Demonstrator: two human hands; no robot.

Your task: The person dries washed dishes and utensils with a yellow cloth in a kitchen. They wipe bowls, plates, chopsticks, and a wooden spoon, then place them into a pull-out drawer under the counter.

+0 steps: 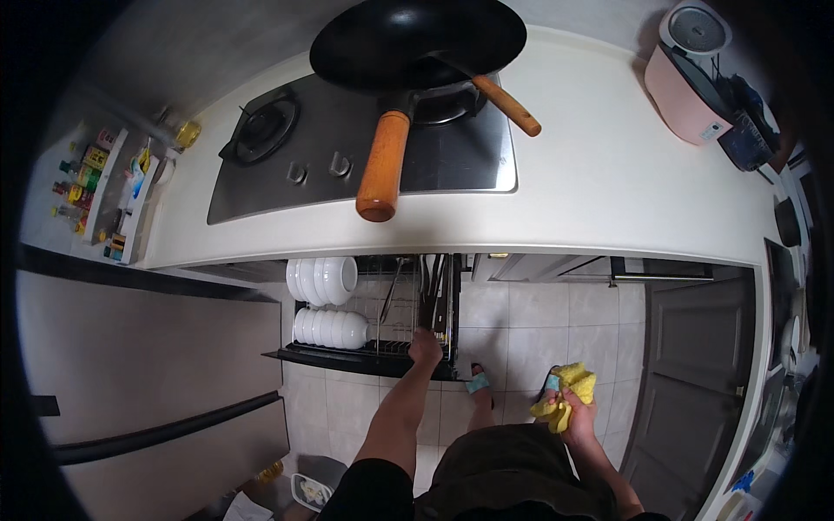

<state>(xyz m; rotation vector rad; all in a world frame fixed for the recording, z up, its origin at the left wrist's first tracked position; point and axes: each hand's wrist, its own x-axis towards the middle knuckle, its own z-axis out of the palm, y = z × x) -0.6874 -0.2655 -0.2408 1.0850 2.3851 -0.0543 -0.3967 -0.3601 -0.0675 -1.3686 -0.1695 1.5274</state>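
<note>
My left hand [427,346] is over the front right part of a pulled-out wire dish drawer [365,361]. It is at the near end of a narrow rack of dark-handled utensils [428,296]; whether its fingers hold one is hidden. White bowls [335,329] stand in a row at the drawer's front left, with larger white bowls [326,280] behind them. A long thin utensil [391,291] lies in the drawer's middle. Low on the right, my right hand [580,417] grips a crumpled yellow cloth [573,384], away from the drawer.
A black wok [417,39] with a wooden handle [383,166] sits on the gas hob [313,189], its handle jutting towards me. A wood-handled utensil [508,105] rests in it. A pink rice cooker [684,98] stands at right. A small bin [313,490] is on the floor.
</note>
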